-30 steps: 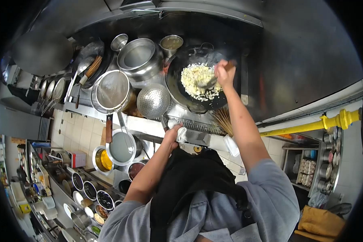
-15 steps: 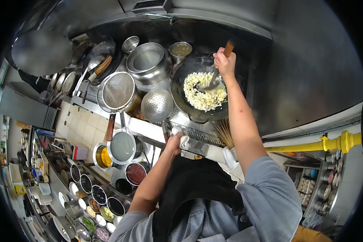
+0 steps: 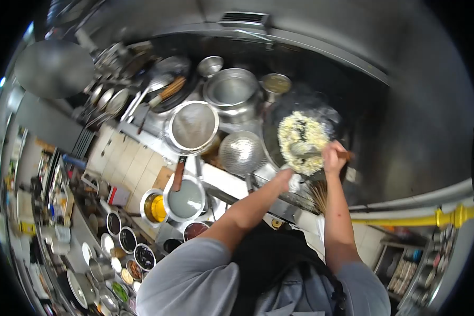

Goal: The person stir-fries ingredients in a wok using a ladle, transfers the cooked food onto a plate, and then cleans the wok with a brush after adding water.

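Note:
My right hand (image 3: 333,158) is closed around the wooden handle of a metal ladle (image 3: 300,149), whose head rests in the food. Under it, chopped pale yellow and white food (image 3: 296,126), like scrambled egg, lies spread in a dark wok (image 3: 271,142), with steam or smoke over its far side. My left hand (image 3: 285,180) is closed on a white cloth (image 3: 295,183) at the wok's near rim. Whether it grips a wok handle through the cloth is hidden.
Left of the wok are a perforated strainer (image 3: 242,152), a mesh sieve (image 3: 194,125) and a steel pot (image 3: 231,88). A bamboo brush (image 3: 318,195) stands near my right forearm. A yellow pipe (image 3: 405,218) runs at right. Containers of ingredients, including dark sauce (image 3: 144,256), line the lower left.
My left hand has moved with the cloth from beside the strainer's handle to the wok's near rim. My right hand has drawn the ladle lower and nearer. The view has shifted.

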The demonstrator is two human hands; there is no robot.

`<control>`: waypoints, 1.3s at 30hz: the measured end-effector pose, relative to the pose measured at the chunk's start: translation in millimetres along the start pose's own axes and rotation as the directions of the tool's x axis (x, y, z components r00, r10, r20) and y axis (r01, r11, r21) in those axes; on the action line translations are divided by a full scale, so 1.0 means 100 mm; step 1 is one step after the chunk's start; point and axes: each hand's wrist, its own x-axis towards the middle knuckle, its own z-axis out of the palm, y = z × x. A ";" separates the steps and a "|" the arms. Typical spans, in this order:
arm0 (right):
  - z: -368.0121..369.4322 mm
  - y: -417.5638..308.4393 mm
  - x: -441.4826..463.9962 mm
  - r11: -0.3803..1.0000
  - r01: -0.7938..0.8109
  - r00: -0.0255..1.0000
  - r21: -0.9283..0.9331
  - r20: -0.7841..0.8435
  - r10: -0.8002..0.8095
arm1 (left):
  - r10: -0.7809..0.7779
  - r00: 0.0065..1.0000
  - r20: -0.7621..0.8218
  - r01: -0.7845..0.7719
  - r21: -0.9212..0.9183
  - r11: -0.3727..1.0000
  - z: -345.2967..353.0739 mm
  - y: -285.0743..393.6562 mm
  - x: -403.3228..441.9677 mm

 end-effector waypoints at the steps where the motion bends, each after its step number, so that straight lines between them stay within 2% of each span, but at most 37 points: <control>1: 0.02 0.02 0.01 0.991 0.112 0.992 -0.077 0.069 -0.107 | 0.076 0.996 -0.055 -0.071 0.082 0.994 -0.10 -0.04 0.18; 2: 0.05 0.03 0.07 0.979 0.119 0.993 -0.163 0.005 -0.119 | 0.207 0.969 -0.131 -0.179 0.200 0.963 -0.08 -0.05 0.12; 3: 0.09 -0.04 0.18 0.996 0.055 0.998 -0.065 -0.031 -0.057 | 0.234 0.951 -0.202 -0.165 0.310 0.936 -0.16 -0.15 0.25; 4: 0.22 -0.23 0.32 0.992 -0.050 0.995 -0.119 -0.092 0.039 | 0.260 0.926 -0.272 -0.132 0.413 0.901 -0.23 -0.24 0.39; 5: 0.45 -0.60 0.42 0.969 -0.247 0.966 0.008 -0.074 0.247 | 0.349 0.887 -0.303 -0.181 0.466 0.866 -0.18 -0.34 0.14; 7: 0.74 -1.10 0.45 0.943 -0.333 0.938 -0.024 -0.110 0.329 | 0.502 0.794 -0.343 -0.320 0.466 0.825 0.00 -0.60 -0.68; 8: 0.83 -1.24 0.41 0.942 -0.334 0.939 -0.037 -0.105 0.329 | 0.541 0.760 -0.360 -0.371 0.445 0.815 0.12 -0.66 -1.03; 10: 0.88 -1.24 0.34 0.958 -0.287 0.954 -0.030 -0.100 0.282 | 0.432 0.820 -0.376 -0.293 0.374 0.880 0.15 -0.50 -0.94; 11: 0.88 -1.09 0.32 0.968 -0.243 0.959 -0.058 -0.165 0.231 | 0.316 0.875 -0.367 -0.191 0.338 0.921 0.10 -0.50 -0.86; 12: 0.84 -0.85 0.31 0.978 -0.190 0.958 -0.085 -0.234 0.166 | 0.353 0.879 -0.321 -0.218 0.387 0.896 -0.05 -0.54 -0.37; 13: 0.72 -0.58 0.25 0.991 -0.080 0.978 -0.110 -0.199 0.056 | 0.362 0.885 -0.293 -0.252 0.351 0.902 -0.12 -0.48 -0.37; 14: 0.53 -0.33 0.19 0.995 -0.010 0.996 -0.096 -0.088 0.001 | 0.375 0.889 -0.264 -0.287 0.317 0.904 -0.21 -0.39 -0.39; 16: 0.47 -0.28 0.14 0.977 0.148 0.989 -0.154 0.052 -0.141 | 0.512 0.839 -0.185 -0.363 0.510 0.780 -0.42 -0.66 -0.55; 17: 0.55 -0.48 0.12 0.993 0.082 0.997 -0.085 0.020 -0.080 | 0.418 0.883 -0.214 -0.192 0.647 0.738 -0.41 -0.59 -1.13; 18: 0.57 -0.62 0.12 0.996 0.090 0.996 -0.009 0.024 -0.090 | 0.459 0.869 -0.184 -0.280 0.582 0.763 -0.66 -0.91 -0.93; 19: 0.60 -0.84 0.07 0.999 0.034 0.998 0.000 0.048 -0.034 | 0.434 0.869 -0.237 -0.226 0.589 0.776 -0.50 -0.75 -1.61; 20: 0.67 -0.97 0.04 1.000 -0.016 0.998 0.009 0.068 0.016 | 0.469 0.800 -0.374 -0.185 0.589 0.787 -0.54 -0.93 -1.39; 21: 0.76 -0.95 0.04 1.000 -0.012 0.997 0.015 0.074 0.011 | 0.475 0.808 -0.348 -0.152 0.656 0.739 -0.46 -0.81 -1.27; 22: 0.80 -0.97 0.01 0.995 -0.099 0.995 0.009 0.026 0.099 | 0.465 0.826 -0.319 -0.109 0.719 0.686 -0.35 -0.73 -1.14; 23: 0.77 -1.03 0.00 0.983 -0.183 0.983 -0.006 -0.034 0.182 | 0.430 0.846 -0.315 -0.136 0.651 0.746 -0.24 -0.59 -0.95; 24: 0.60 -0.84 0.08 0.896 -0.315 0.929 0.314 -0.089 0.358 | 0.412 0.886 -0.213 -0.221 0.587 0.779 -0.22 -0.51 -0.73; 25: 0.58 -0.63 0.10 0.972 -0.200 0.958 0.121 -0.187 0.220 | 0.317 0.903 -0.291 -0.176 0.423 0.889 -0.29 -0.53 -0.28; 26: 0.68 -0.56 0.08 0.995 -0.096 0.976 -0.009 -0.195 0.093 | 0.423 0.856 -0.296 -0.303 0.376 0.876 -0.12 -0.41 -0.62; 27: 0.53 -0.38 0.08 1.000 0.017 0.990 -0.007 -0.142 -0.018 | 0.416 0.883 -0.219 -0.312 0.388 0.867 -0.24 -0.54 -0.59; 29: 0.51 -0.50 0.03 0.983 0.164 0.986 -0.085 0.003 -0.164 | 0.453 0.870 -0.196 -0.321 0.474 0.820 -0.49 -0.79 -0.88; 30: 0.62 -0.68 -0.04 0.980 0.192 0.981 -0.061 -0.022 -0.193 | 0.374 0.905 -0.200 -0.197 0.582 0.789 -0.66 -0.84 -1.13; 31: 0.64 -0.86 -0.12 0.986 0.169 0.985 -0.016 0.030 -0.168 | 0.338 0.940 -0.039 -0.288 0.439 0.851 -0.74 -0.84 -1.42; 32: 0.66 -1.01 -0.17 0.989 0.143 0.985 0.038 0.087 -0.146 | 0.418 0.896 -0.153 -0.303 0.478 0.824 -0.82 -0.96 -1.30; 34: 0.75 -1.20 -0.26 0.998 -0.062 0.998 0.003 0.033 0.062 | 0.431 0.863 -0.264 -0.241 0.535 0.810 -0.25 -0.51 -1.68; 35: 0.77 -1.16 -0.25 0.995 -0.097 0.995 0.013 0.018 0.097 | 0.354 0.910 -0.214 -0.236 0.435 0.869 -0.30 -0.49 -1.14; 36: 0.66 -0.95 -0.21 0.995 -0.092 0.995 0.029 -0.044 0.093 | 0.285 0.946 -0.152 -0.223 0.332 0.917 -0.39 -0.50 -0.54; 37: 0.56 -0.67 -0.15 0.998 -0.045 0.997 -0.040 -0.063 0.043 | 0.338 0.930 -0.145 -0.273 0.344 0.898 -0.37 -0.45 -0.35; 38: 0.60 -0.54 -0.09 1.000 -0.029 0.994 -0.002 -0.104 0.028 | 0.389 0.911 -0.133 -0.322 0.358 0.876 -0.36 -0.46 -0.24; 39: 0.52 -0.40 -0.02 0.995 0.047 0.997 -0.090 -0.059 -0.052 | 0.407 0.903 -0.139 -0.334 0.370 0.867 -0.40 -0.59 -0.24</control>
